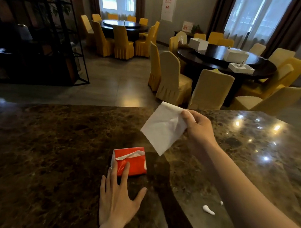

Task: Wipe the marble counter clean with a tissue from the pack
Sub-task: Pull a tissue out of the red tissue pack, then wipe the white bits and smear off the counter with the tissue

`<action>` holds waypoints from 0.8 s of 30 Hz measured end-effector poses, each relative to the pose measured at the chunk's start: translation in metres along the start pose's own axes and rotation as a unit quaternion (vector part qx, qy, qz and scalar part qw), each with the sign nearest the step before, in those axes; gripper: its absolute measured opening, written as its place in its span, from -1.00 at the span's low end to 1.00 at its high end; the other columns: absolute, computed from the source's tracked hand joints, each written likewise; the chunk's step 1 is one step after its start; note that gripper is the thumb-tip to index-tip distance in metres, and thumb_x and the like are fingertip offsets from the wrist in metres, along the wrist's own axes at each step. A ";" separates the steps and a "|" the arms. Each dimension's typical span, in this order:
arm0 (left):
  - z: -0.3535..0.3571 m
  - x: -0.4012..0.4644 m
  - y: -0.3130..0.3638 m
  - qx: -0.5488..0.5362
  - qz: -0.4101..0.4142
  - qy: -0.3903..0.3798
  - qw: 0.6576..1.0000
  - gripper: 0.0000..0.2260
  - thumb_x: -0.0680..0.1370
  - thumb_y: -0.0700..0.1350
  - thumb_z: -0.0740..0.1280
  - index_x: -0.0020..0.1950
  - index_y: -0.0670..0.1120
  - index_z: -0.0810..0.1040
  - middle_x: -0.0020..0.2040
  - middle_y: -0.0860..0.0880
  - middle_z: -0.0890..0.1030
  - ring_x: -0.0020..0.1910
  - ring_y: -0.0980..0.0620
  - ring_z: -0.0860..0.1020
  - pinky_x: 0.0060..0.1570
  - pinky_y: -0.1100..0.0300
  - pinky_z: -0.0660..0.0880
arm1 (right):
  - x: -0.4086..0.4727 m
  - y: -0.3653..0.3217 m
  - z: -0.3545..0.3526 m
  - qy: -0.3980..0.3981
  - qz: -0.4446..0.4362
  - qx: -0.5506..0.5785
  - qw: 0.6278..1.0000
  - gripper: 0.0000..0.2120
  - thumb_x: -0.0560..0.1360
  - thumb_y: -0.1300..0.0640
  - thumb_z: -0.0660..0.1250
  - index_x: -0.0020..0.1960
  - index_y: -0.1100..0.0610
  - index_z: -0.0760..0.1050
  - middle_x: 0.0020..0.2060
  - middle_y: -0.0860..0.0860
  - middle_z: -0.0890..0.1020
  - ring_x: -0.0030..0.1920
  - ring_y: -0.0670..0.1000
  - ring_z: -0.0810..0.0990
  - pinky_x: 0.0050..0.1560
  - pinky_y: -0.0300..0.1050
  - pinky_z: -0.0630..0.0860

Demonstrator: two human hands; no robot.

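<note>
From the head view, the right hand (199, 126) pinched a tissue (163, 129) in its grip, held in the air above the desk (48, 141), clear of the pack (131, 161). The left hand (117, 198) lay flat, grip released, fingertips pressing the pack's near edge. The tissue was out; wiping looked not yet begun. White bits (208, 209) lay near right, probably the mess to clear; nothing blocked the way.
</note>
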State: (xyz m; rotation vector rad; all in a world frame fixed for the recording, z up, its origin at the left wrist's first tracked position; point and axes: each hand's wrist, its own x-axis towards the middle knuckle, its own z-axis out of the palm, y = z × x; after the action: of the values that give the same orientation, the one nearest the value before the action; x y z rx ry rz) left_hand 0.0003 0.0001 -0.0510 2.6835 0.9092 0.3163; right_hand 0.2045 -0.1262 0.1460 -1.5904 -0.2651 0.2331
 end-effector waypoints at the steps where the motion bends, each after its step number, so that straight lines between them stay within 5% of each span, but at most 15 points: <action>1: 0.000 0.000 -0.001 0.003 -0.001 -0.001 1.000 -0.05 0.41 0.62 -0.05 0.64 0.18 -0.28 0.68 -0.05 -0.27 0.65 -0.14 0.03 0.60 -0.15 0.04 | -0.003 0.003 -0.015 0.011 0.036 0.010 0.999 -0.84 0.64 0.02 0.29 0.05 0.00 0.65 0.04 0.01 0.66 0.07 0.06 0.62 0.08 0.05 0.63; 9: -0.009 -0.004 0.004 0.028 0.015 -0.001 0.999 -0.06 0.41 0.58 -0.09 0.65 0.11 -0.24 0.66 -0.06 -0.35 0.62 -0.24 0.11 0.57 -0.19 0.08 | -0.048 0.042 -0.147 0.132 0.148 -0.013 0.980 -0.88 0.61 0.11 0.31 0.09 0.09 0.59 0.09 0.16 0.63 0.09 0.19 0.60 0.16 0.27 0.58; 14: -0.025 -0.014 0.026 0.059 0.024 0.032 0.997 -0.11 0.45 0.45 0.02 0.67 0.01 0.01 0.68 -0.18 -0.14 0.60 -0.31 0.12 0.55 -0.28 0.14 | -0.068 0.057 -0.202 0.202 0.150 -0.013 0.968 -0.92 0.60 0.13 0.34 0.04 0.07 0.60 -0.04 0.06 0.64 -0.03 0.07 0.60 -0.04 0.09 0.61; 20: -0.016 -0.026 0.100 0.001 0.114 0.013 0.993 -0.25 0.55 0.37 0.13 0.65 0.05 0.10 0.66 -0.13 0.08 0.63 -0.16 0.04 0.58 -0.19 0.13 | -0.081 0.072 -0.223 0.302 -0.012 -0.144 0.942 -0.93 0.58 0.10 0.36 -0.04 -0.01 0.61 -0.11 -0.05 0.66 -0.11 -0.09 0.59 -0.23 -0.10 0.51; 24: 0.015 -0.039 0.127 0.005 0.149 -0.069 0.986 -0.29 0.60 0.35 0.07 0.67 0.11 -0.05 0.69 -0.05 -0.02 0.66 -0.07 -0.09 0.63 -0.09 -0.04 | -0.101 0.085 -0.208 0.185 -0.116 -0.281 0.935 -0.88 0.56 0.19 0.38 -0.07 -0.02 0.61 -0.23 -0.16 0.65 -0.22 -0.18 0.60 -0.27 -0.21 0.51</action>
State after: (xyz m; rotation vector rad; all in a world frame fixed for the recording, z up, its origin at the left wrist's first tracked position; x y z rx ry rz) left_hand 0.0448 -0.1237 -0.0262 2.8083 0.4710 0.1837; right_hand 0.1756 -0.3575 0.0674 -2.1068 -0.2315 -0.3592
